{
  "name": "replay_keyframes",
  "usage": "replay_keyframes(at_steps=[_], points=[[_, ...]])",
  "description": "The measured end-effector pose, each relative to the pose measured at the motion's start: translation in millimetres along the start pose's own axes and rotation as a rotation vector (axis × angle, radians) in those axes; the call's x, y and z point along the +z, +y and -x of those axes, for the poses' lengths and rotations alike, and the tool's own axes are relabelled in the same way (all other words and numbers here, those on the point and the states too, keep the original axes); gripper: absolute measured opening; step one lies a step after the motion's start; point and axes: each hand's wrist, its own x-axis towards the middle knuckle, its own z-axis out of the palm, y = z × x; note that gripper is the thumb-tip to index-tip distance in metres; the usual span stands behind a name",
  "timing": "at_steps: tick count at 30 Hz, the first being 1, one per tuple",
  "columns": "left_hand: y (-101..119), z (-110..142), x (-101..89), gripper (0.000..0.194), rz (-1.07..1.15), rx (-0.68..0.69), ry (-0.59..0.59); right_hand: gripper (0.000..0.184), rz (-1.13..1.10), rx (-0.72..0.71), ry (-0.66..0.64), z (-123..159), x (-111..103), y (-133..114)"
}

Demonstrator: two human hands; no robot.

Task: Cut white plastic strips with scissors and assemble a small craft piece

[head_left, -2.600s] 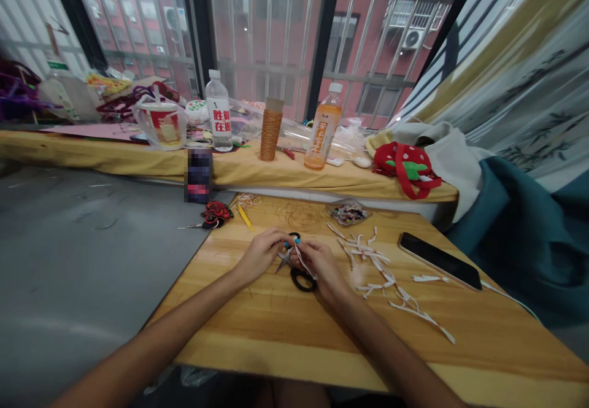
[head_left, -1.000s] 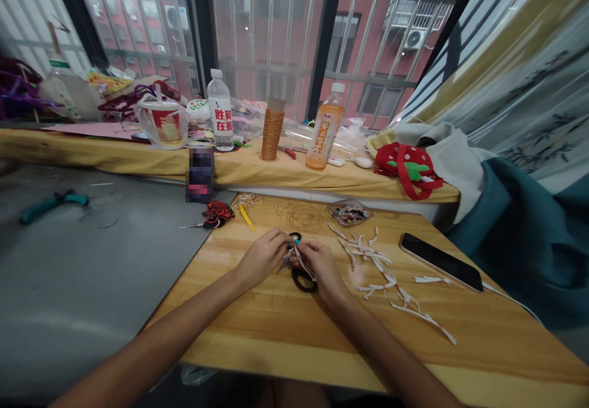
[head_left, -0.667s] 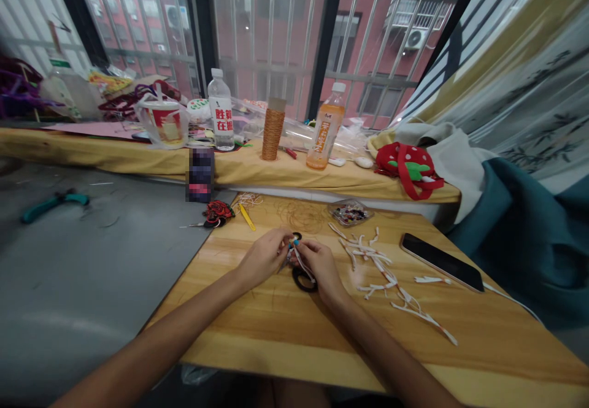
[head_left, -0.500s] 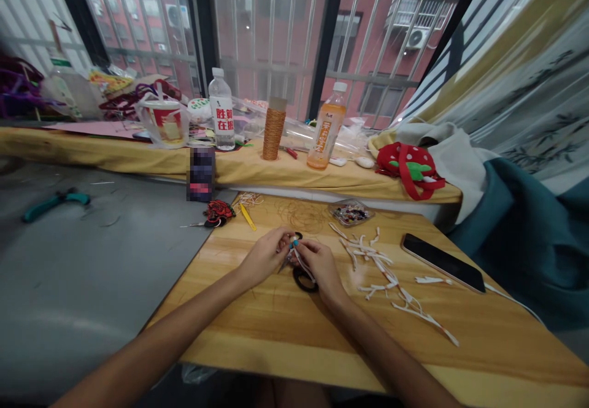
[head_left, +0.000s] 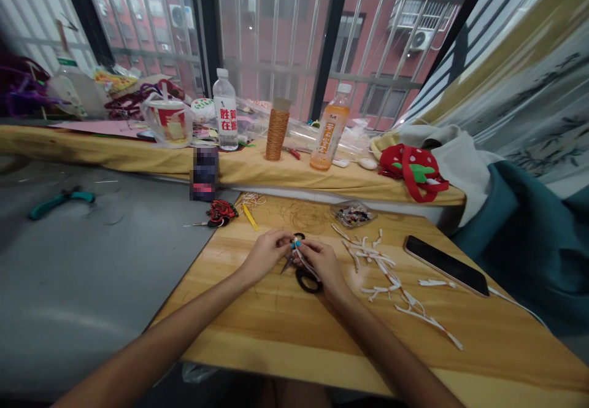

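My left hand (head_left: 272,251) and my right hand (head_left: 326,264) meet above the wooden table, thumbs with blue nails close together. Both pinch a thin white strip (head_left: 306,259), which trails down along my right fingers; its upper end is mostly hidden by the fingertips. Under the hands lies a pair of scissors (head_left: 309,281) with black handles, its blades pointing down-left. To the right of my right hand, several white branched strips (head_left: 389,276) with small orange marks are spread out. A shorter white strip (head_left: 435,283) lies apart from them.
A phone (head_left: 446,265) with a cable lies at right. Behind are a bead box (head_left: 353,214), yellow tweezers (head_left: 251,218) and keys (head_left: 216,222). Teal pliers (head_left: 62,203) rest on the grey surface. Along the sill stand a water bottle (head_left: 225,110), twine spool (head_left: 277,132) and orange drink bottle (head_left: 330,129).
The whole view has shifted slightly, so things appear a little further right. Both hands keep their pinch on the white strip, with barely any movement of the fingers.
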Motion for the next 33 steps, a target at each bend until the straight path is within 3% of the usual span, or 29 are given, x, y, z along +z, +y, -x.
replay_keyframes(at_steps=[4,15,25,33], points=[[1,-2,-1.5,0.016,0.012,0.019,0.000,0.019,-0.033,0.020,-0.056,-5,-3,3],[-4,-3,-1.1,0.017,0.334,-0.181,-0.110,0.025,-0.066,0.128,-0.149,-5,-8,-6],[-1,-3,-1.9,0.010,0.292,-0.200,-0.077,0.020,-0.055,0.160,-0.177,-8,-11,-3],[-5,-4,-0.4,0.014,0.397,-0.196,-0.094,0.019,-0.065,0.170,-0.199,-6,-10,-3]])
